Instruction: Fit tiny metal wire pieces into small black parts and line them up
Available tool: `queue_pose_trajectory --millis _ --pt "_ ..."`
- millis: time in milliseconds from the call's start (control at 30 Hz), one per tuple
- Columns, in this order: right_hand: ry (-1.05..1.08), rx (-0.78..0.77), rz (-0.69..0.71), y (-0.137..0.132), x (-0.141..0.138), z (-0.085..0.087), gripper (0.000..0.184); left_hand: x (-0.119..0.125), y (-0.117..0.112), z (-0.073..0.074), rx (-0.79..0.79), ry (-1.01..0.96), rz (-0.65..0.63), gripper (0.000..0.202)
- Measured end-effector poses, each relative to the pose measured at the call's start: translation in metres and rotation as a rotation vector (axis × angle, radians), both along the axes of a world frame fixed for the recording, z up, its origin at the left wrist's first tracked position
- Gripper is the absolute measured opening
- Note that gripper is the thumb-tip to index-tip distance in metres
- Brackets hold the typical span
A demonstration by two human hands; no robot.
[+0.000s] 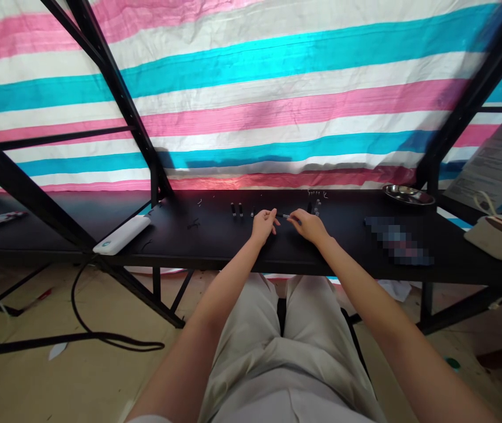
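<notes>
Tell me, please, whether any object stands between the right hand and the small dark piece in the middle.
Nothing visible does: the right hand appears to pinch one end of the small dark piece, and the left hand is at the other end. The pair of dark pieces is off to the left, not in between.

No text is readable, the print on the grey panel point(491, 154) included.

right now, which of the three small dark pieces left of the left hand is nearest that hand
The rightmost piece, close beside the left hand; the other two pieces form a pair farther left.
</notes>
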State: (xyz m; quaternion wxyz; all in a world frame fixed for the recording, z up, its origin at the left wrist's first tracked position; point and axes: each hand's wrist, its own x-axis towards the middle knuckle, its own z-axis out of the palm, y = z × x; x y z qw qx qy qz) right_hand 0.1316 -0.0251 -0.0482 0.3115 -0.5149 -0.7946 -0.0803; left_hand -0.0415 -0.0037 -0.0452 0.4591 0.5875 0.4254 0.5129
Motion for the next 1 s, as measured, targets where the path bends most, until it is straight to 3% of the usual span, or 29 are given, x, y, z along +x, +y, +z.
queue_pose_trajectory --millis 200,367,567,667,867,1000 --pt "-0.024 0.025 0.045 -0.002 -0.002 0.000 0.032 0.000 -0.002 0.001 0.001 -0.018 -0.034 0.033" --pt "-0.035 0.054 0.014 -0.002 -0.001 0.000 0.032 0.001 -0.006 0.003 0.033 -0.034 -0.204 0.034" --pt "-0.069 0.030 0.057 -0.002 -0.001 0.000 0.030 0.002 -0.005 0.001 0.076 -0.031 -0.236 0.029" --pt "-0.067 0.009 0.060 -0.002 -0.002 0.001 0.029 0.002 -0.003 0.000 0.119 -0.034 -0.185 0.025" --pt "0.036 -0.058 -0.052 0.000 0.006 0.002 0.024 0.000 -0.002 0.001 0.134 -0.028 0.090 0.018" --pt "0.204 -0.109 -0.104 0.004 0.027 -0.004 0.022 0.001 -0.001 -0.001 0.145 0.061 0.074 0.017"
